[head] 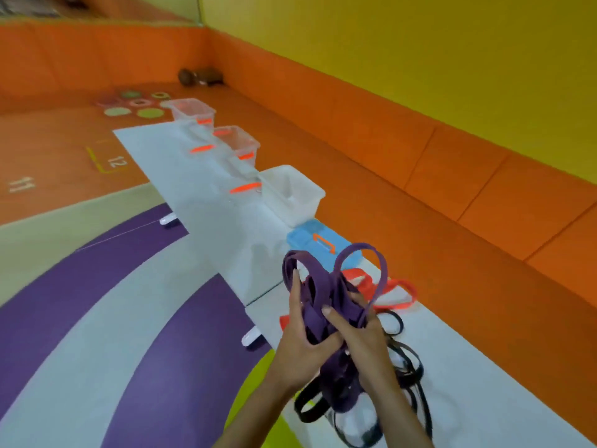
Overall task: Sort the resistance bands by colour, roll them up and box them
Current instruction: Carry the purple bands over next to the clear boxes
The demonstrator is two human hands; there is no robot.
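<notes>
A bundle of purple resistance bands (323,295) is lifted above the white table (200,189), its loops sticking up. My left hand (302,334) grips the bundle from the left, thumb and fingers wrapped round it. My right hand (358,328) grips it from the right, thumb pressed on the purple straps. Orange bands (399,294) lie on the table just behind the bundle. Black bands (407,370) lie tangled on the table under and to the right of my hands. An open white box (292,194) stands further along the table.
A blue lid (318,244) with an orange handle lies between the white box and the bands. Two clear boxes (237,145) (192,111) with orange clips stand farther back. An orange padded wall (420,176) runs along the table's right side. Coloured discs (135,105) lie on the floor.
</notes>
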